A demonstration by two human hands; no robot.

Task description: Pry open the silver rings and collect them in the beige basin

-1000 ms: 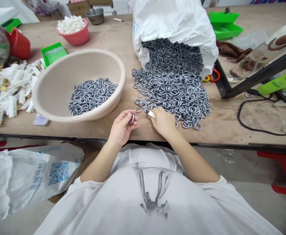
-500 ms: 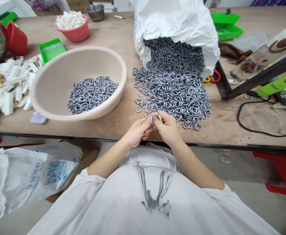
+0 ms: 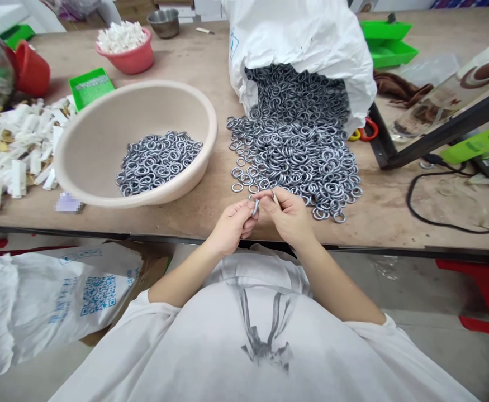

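Between thumb and fingers, my left hand (image 3: 233, 226) pinches a grey metal ring (image 3: 255, 207) at the table's front edge. My right hand (image 3: 288, 218) is closed on a thin, pale, pointed tool (image 3: 275, 199); its exact kind I cannot make out. The fingertips of both hands are close together by the ring. Just beyond them lies a heap of grey rings (image 3: 298, 151), spilling from the mouth of a white sack (image 3: 298, 33). Left of the heap, a large beige basin (image 3: 80, 145) holds many more rings.
White plastic pieces (image 3: 22, 139) are piled at the left, near a green tray (image 3: 91, 89). A red bowl of white parts (image 3: 133, 60) stands behind the basin. On the right are a black metal frame (image 3: 441, 125), red-handled scissors (image 3: 369, 129) and a black cable (image 3: 412, 206).
My hands have drawn slightly apart, the left one shifting a little left with the ring. The ring now shows more of its round face. The camera view has moved slightly.
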